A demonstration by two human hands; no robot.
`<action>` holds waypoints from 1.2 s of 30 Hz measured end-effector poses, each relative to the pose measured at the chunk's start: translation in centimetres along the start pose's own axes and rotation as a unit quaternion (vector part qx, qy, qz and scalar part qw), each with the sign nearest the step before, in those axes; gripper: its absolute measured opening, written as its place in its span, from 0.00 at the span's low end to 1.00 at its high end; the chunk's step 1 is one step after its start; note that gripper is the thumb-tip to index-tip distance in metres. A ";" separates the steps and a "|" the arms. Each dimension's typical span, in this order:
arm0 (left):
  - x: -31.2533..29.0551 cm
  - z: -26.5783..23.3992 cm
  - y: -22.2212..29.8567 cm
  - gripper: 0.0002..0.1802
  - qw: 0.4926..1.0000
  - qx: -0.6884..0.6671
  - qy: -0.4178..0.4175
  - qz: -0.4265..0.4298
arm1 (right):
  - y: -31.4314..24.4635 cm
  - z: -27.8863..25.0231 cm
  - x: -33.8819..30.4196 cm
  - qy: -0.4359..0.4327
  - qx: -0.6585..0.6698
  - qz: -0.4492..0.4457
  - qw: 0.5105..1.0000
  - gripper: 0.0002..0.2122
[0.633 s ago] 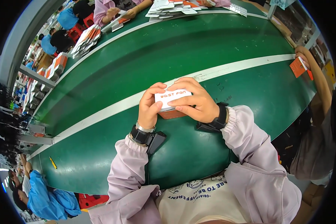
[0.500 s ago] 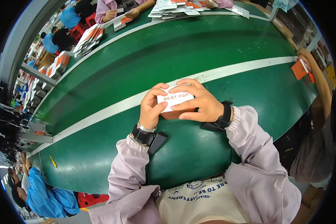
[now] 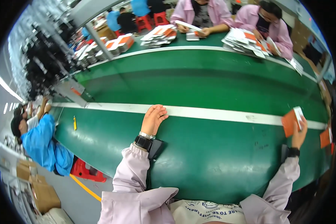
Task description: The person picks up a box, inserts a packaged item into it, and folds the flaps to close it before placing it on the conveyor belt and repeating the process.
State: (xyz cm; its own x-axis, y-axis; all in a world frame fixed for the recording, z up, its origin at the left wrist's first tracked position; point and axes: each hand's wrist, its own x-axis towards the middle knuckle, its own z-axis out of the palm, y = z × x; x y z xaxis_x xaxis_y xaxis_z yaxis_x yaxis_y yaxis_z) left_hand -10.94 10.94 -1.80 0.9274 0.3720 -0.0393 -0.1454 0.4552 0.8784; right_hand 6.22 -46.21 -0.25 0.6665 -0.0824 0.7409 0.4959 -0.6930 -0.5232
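Green table (image 3: 212,160): right hand (image 3: 298,132) holds one orange box (image 3: 292,121).

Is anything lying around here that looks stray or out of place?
One small thing: a yellow pen-like object lies alone on the green belt, far left, away from the card stacks across it. Otherwise nothing looks spilled or damaged. The left hand rests on the white stripe; the right hand holds an orange-and-white card.

Left hand (image 3: 153,118) flat on green belt (image 3: 198,156), right hand (image 3: 298,135) gripping orange-and-white card (image 3: 292,121)
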 end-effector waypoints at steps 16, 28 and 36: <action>0.8 0.3 -0.3 0.08 0.999 0.004 0.033 0.003 | -11.1 14.4 -1.4 -0.246 0.348 0.248 0.870 0.03; 0.9 0.0 -0.2 0.09 0.999 0.053 0.010 -0.002 | -9.9 15.6 -2.6 -0.322 0.314 0.209 0.869 0.04; 0.8 0.2 -0.5 0.09 0.998 0.063 -0.001 0.006 | -10.0 15.5 -2.5 -0.318 0.311 0.213 0.870 0.05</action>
State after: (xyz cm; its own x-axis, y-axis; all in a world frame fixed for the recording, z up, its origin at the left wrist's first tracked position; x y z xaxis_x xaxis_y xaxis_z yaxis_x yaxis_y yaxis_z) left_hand -10.09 10.87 -2.21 0.9265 0.3754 -0.0275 -0.1124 0.3458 0.9315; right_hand 8.22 -28.00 -3.35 0.9388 0.3124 0.1451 0.2023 -0.1592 -0.9663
